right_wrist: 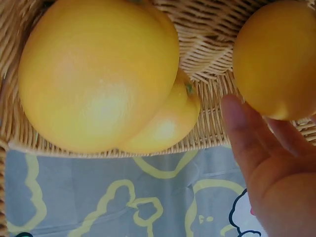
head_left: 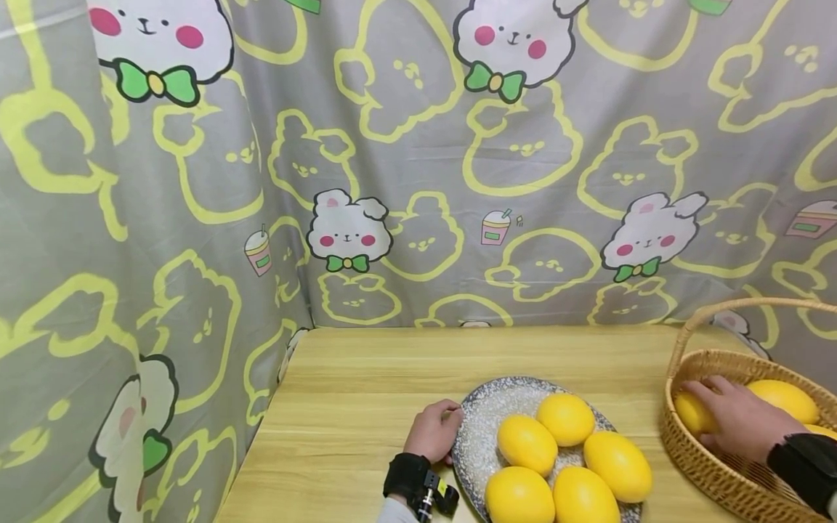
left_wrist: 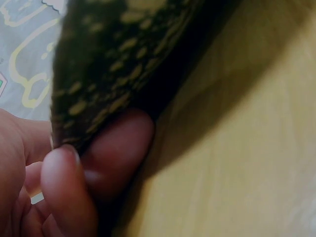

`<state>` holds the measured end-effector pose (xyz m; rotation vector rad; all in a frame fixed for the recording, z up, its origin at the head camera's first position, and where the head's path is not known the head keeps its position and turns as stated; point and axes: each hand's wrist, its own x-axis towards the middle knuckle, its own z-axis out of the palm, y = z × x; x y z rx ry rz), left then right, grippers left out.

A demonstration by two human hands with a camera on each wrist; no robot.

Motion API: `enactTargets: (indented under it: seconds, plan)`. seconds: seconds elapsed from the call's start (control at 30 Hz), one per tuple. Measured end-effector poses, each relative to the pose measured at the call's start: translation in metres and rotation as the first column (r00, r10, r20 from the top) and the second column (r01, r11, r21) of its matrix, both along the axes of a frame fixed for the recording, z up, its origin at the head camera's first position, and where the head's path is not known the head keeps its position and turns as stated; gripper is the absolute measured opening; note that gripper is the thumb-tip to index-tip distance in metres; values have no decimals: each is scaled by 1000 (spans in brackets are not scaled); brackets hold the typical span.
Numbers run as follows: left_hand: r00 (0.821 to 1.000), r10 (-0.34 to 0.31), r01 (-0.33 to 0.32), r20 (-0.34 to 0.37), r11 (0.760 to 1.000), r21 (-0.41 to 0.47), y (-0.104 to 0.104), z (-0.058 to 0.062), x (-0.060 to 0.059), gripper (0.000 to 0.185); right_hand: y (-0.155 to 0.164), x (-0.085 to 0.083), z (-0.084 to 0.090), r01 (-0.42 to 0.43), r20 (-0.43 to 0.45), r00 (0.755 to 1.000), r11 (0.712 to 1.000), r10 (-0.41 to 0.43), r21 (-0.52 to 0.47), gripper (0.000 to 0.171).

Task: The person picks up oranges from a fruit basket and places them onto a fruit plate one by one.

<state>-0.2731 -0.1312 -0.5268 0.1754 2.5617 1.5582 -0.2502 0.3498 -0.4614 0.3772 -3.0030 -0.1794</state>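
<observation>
From the head view, my right hand sits in the wicker basket at the right of the table, fingers curled over a yellow fruit. My left hand pinches the near-left rim of the speckled plate holding five more.

Left wrist view: thumb and fingers clamp the plate's edge.

Right wrist view: the fruit looks smooth, rounded, probably firm and slippery; I'd cup it around its widest middle.
</observation>
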Motion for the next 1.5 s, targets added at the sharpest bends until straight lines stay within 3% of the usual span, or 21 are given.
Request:
enactTargets:
  seconds: [0.23,0.43,0.53,0.8,1.23,1.5]
  plan:
    - [1000,10,-10,13,1000,-7,1,-2,-2,30,0,-2,-2,-3,26,1000,1000,4,-20,82]
    - [1000,2,-2,15,1000,-3,1,-1,-1,31,2,-7,-9,-6,52,999,999,8,-32,63]
    - [1000,1,-1,9,1000,-1,1,0,-1,31,3,-10,-11,-6,51,999,999,8,-40,63]
    - [1000,-5,5,2,1000,-6,3,0,-1,32,1,-12,-16,-101,-16,995,994,101,-33,49]
    - [1000,-17,17,2,1000,3,-1,6,-1,32,-6,-13,-11,-91,-49,995,995,89,-46,41]
    - [1000,-5,5,13,1000,8,1,3,0,29,-8,-11,-12,-65,-27,998,997,64,-43,39]
